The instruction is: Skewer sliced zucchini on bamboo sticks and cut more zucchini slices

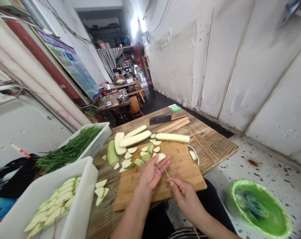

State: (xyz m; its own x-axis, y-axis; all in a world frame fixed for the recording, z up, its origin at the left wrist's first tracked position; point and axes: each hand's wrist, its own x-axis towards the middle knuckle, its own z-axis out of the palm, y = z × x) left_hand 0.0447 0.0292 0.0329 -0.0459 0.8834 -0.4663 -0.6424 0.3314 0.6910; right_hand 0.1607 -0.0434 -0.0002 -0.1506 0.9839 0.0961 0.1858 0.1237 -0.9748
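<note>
Over the wooden cutting board (182, 169), my left hand (153, 171) holds a pale zucchini slice (160, 157) between thumb and fingers. My right hand (181, 192) pinches a thin wooden skewer (166, 171), whose far end meets the slice; whether it has pierced it I cannot tell. Several cut zucchini pieces (127, 164) lie on the board's left and far parts. Behind them rest peeled, halved lengths of zucchini (135, 138) and a green-skinned one (112, 153). A black cleaver (160, 119) lies at the far side of the table, beside a bundle of skewers (174, 125).
At left, a white bin (84, 196) holds skewered zucchini slices, and another white bin (100, 139) holds green chives (73, 146). More skewers (205, 142) lie spread on the wooden table (225, 147) at right. A green lined bucket (272, 212) stands on the floor.
</note>
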